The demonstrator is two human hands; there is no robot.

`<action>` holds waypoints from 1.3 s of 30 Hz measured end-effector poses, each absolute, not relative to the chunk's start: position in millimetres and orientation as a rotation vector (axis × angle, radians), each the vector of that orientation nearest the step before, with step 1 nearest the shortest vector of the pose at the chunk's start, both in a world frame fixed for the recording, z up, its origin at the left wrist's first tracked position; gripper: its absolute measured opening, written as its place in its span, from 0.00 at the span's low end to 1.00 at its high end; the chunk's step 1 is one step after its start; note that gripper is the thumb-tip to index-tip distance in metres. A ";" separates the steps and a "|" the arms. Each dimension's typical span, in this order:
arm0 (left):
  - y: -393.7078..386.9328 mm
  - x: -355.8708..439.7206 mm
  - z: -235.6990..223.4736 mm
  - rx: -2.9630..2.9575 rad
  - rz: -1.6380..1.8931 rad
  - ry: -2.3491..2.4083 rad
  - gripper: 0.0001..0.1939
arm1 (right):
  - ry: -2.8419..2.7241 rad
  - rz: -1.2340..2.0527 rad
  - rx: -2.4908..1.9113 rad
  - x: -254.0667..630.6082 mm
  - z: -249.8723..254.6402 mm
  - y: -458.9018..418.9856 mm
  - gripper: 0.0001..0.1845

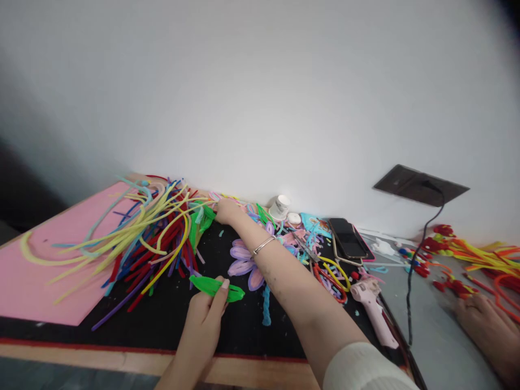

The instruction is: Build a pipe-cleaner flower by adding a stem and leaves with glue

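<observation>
A green pipe-cleaner leaf point(206, 286) is pinched in my left hand point(209, 309), held over the black mat point(162, 325). My right hand point(227, 211) reaches to the back of the table, beside a bunch of green pipe-cleaner pieces point(203, 219). Its fingers are turned away, so what they touch is hidden. A purple pipe-cleaner flower point(241, 257) lies partly under my right forearm. Below it lies a twisted blue pipe-cleaner piece point(266, 309).
Loose pipe cleaners point(150, 238) spread over pink paper point(60, 287) at left. Along the wall stand a paper cup point(280, 207) and a phone point(348, 238). Scissors point(306, 249) and a pink glue gun point(374, 311) lie right. Another person's hand point(483, 325) is near red flowers point(453, 284).
</observation>
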State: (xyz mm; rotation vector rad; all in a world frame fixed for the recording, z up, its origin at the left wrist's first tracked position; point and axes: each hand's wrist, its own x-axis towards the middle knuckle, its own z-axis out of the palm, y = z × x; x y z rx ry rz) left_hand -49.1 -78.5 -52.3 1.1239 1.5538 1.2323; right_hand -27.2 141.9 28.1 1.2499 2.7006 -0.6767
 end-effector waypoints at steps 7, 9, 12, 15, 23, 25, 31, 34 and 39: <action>-78.9 -49.3 -48.3 1.135 1.231 1.541 0.24 | 2.537 -0.650 1.474 23.1 71.2 121.3 0.05; -78.1 -49.1 -46.8 1.147 1.223 1.540 0.23 | 2.548 -0.815 1.523 52.5 78.1 103.8 0.01; -76.4 -48.1 -44.7 1.185 1.188 1.551 0.23 | 2.607 -1.284 1.587 98.2 75.1 73.8 0.05; -75.1 -46.5 -44.8 1.240 1.135 1.547 0.23 | 2.476 -1.575 1.644 132.5 69.3 49.9 0.13; -73.5 -44.4 -47.0 1.241 1.101 1.566 0.23 | 2.349 -1.843 1.365 169.1 89.3 35.9 0.11; -73.2 -44.3 -45.8 1.250 1.102 1.559 0.23 | 2.329 -2.047 1.392 177.5 87.8 30.5 0.11; -72.0 -43.8 -44.8 1.224 1.082 1.555 0.24 | 2.217 -2.466 1.345 191.5 76.9 24.7 0.21; -72.0 -43.5 -45.3 1.218 1.071 1.567 0.25 | 2.344 -2.392 1.557 176.3 78.8 49.2 0.21; -72.4 -42.7 -44.3 1.212 1.088 1.548 0.24 | 2.880 -1.784 1.766 125.6 86.1 110.2 0.21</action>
